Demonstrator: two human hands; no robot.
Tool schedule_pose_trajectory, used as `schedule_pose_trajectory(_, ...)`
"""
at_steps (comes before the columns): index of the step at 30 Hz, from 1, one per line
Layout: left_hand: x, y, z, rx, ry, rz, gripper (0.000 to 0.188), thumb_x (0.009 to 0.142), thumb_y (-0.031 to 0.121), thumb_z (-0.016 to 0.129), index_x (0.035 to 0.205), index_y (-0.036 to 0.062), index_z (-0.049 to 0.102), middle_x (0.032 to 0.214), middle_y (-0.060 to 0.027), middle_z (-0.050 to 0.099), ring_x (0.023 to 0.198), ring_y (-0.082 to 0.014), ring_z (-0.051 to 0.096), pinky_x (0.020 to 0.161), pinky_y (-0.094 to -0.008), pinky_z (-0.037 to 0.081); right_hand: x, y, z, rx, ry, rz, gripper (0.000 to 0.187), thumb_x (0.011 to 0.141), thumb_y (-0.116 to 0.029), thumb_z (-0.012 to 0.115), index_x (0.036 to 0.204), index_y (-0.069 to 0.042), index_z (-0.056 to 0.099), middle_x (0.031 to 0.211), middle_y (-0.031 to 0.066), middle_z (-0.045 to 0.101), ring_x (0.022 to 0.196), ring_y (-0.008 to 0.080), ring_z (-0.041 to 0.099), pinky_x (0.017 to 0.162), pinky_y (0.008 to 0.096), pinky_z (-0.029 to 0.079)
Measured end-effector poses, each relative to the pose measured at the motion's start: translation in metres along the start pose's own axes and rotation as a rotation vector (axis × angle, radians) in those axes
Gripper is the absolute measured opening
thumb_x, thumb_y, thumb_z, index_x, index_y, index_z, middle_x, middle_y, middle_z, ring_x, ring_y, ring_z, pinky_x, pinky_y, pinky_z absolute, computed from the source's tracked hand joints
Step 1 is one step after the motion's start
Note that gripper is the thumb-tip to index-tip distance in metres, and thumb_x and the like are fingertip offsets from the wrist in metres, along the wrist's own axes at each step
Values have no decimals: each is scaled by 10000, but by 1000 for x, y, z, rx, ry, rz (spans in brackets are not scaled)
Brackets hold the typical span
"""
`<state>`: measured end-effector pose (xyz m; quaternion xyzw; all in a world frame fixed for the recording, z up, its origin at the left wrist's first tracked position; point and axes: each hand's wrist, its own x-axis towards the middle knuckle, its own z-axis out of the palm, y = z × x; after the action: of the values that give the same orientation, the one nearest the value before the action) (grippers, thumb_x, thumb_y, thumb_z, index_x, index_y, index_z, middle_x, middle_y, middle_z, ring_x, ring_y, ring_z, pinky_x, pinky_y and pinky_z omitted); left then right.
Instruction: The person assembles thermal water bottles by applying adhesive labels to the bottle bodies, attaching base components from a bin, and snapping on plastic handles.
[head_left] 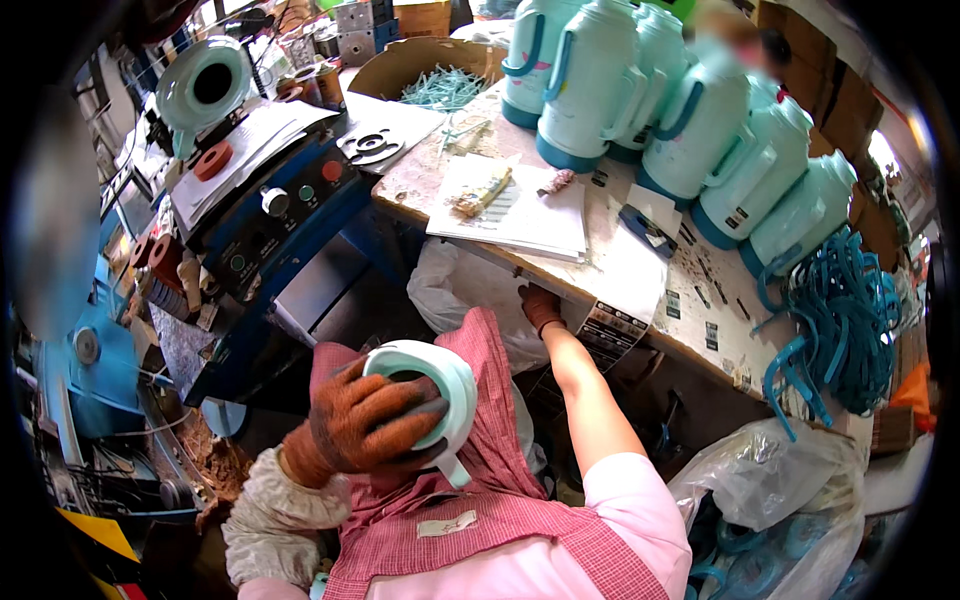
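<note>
My left hand (365, 420), in a brown work glove, grips a mint-green thermos flask body (455, 385) over my lap. Its fingers reach across the round opening, and a handle sticks out at the near right side. My right hand (541, 305), also in a brown glove, reaches beneath the edge of the worktable (400, 190), beside a white plastic bag (440, 285). Most of its fingers are hidden, so whether it holds anything cannot be made out.
Several mint-green thermos flasks (590, 80) stand on the table's far right. Teal handles (840, 310) are heaped at its right end. Papers (540, 210) lie in front. At left stands a blue machine with a control panel (290, 200). A clear bag of teal parts (770, 490) sits lower right.
</note>
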<state>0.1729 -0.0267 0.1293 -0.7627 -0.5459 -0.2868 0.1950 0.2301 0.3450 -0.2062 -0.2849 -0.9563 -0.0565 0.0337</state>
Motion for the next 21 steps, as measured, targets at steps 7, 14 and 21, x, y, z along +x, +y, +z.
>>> schedule_pose_trajectory(7,-29,6,27,-327,284,-574,926,526,329,862,1270,-6,424,1244,-220,478,1139,-378,484,943,-433,406,0,0,7,1470,89,238,281,761,-94,645,1025,-28,574,786,45,586,623,155,575,533,286,473)
schedule_pose_trajectory(14,-28,7,44,-300,158,-502,956,495,434,840,1271,30,456,1226,-150,531,1138,-335,502,943,-432,401,-86,-10,-74,764,390,32,161,807,-59,610,947,20,597,964,159,574,853,278,583,749,355,466)
schedule_pose_trajectory(21,-15,13,69,-292,143,-463,961,480,403,839,1297,89,442,1221,-133,541,1114,-339,521,942,-440,401,-103,-21,-227,1059,256,-123,103,797,-31,617,890,10,602,985,139,581,888,296,573,776,359,453)
